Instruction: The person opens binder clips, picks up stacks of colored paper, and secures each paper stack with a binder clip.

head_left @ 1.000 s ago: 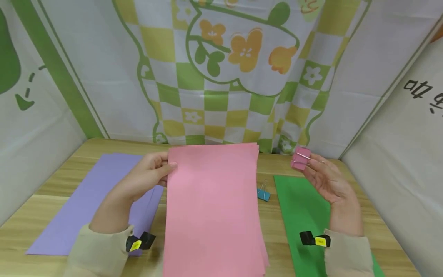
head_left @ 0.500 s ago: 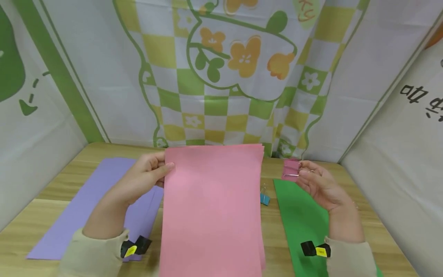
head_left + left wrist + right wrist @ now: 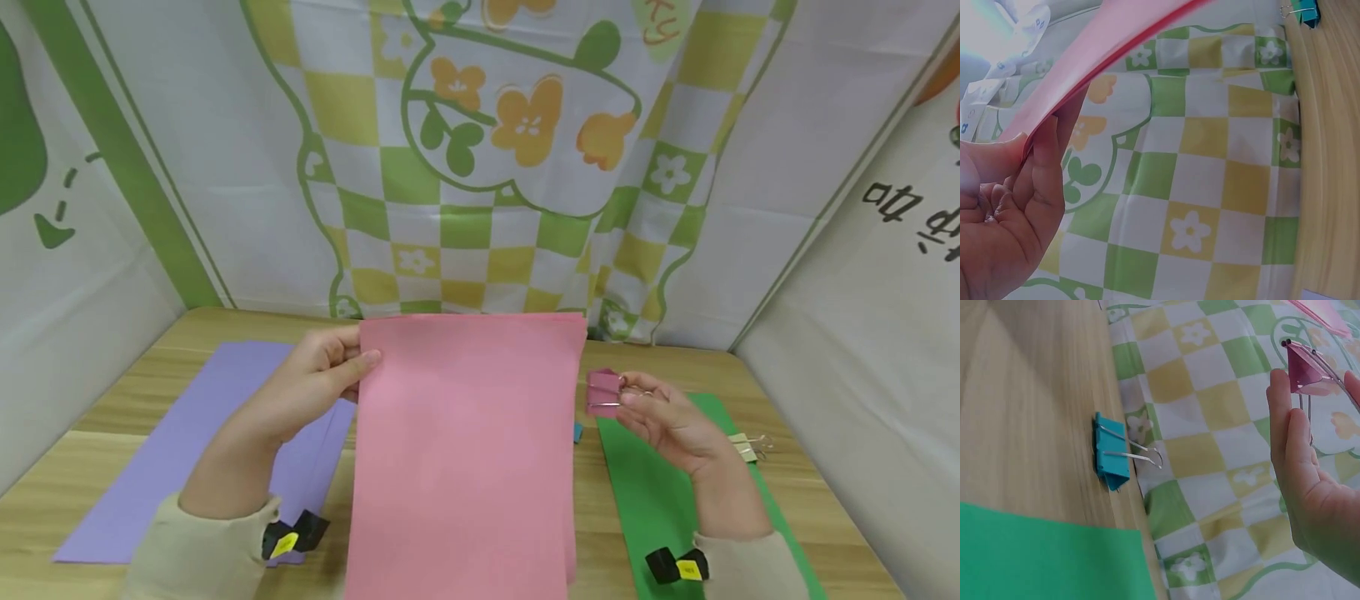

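Observation:
My left hand [image 3: 315, 387] pinches the upper left edge of a stack of pink paper [image 3: 465, 450], thumb in front and fingers behind. The sheets are held up off the table, and their right edges fan slightly apart. In the left wrist view the stack [image 3: 1110, 56] shows nearly edge-on. My right hand [image 3: 678, 425] holds a pink binder clip [image 3: 603, 394] by its wire handles, just right of the paper's upper right edge and apart from it. In the right wrist view the pink clip [image 3: 1304, 369] sits between thumb and fingers.
Purple paper [image 3: 195, 442] lies on the wooden table [image 3: 600, 500] at left. Green paper [image 3: 652, 492] lies at right, with a pale yellow binder clip [image 3: 745, 447] on its right edge. A teal binder clip [image 3: 1112, 450] stands behind the pink stack. A checked curtain [image 3: 465, 233] hangs behind.
My right hand has moved left and down with the pink binder clip, nearing the paper. The yellow clip has come into view, and the teal one is now mostly covered. The left hand keeps its grip.

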Demonstrator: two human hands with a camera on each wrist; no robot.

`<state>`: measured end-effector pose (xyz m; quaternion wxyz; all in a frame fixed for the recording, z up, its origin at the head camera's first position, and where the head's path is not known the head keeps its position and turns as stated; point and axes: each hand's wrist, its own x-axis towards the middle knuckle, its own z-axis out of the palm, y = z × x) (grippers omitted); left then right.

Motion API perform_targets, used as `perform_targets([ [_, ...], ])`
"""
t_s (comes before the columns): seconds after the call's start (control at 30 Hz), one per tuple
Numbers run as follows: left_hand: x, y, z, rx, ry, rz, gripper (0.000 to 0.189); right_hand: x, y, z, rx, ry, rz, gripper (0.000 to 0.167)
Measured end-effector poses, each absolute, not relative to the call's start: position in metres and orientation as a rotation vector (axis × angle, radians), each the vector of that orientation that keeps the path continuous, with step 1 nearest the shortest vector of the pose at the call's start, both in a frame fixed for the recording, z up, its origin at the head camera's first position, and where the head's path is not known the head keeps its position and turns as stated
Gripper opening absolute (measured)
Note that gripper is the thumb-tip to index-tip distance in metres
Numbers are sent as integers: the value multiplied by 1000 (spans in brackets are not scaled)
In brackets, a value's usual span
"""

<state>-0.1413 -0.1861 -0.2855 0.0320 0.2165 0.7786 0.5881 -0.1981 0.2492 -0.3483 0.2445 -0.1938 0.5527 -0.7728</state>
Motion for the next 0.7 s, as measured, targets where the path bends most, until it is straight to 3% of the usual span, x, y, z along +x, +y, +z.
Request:
perform_targets([
  [0.7,-146,-184,-287,710,2393,1817,28,-191,238,-346,-610,1378,-2147,23],
])
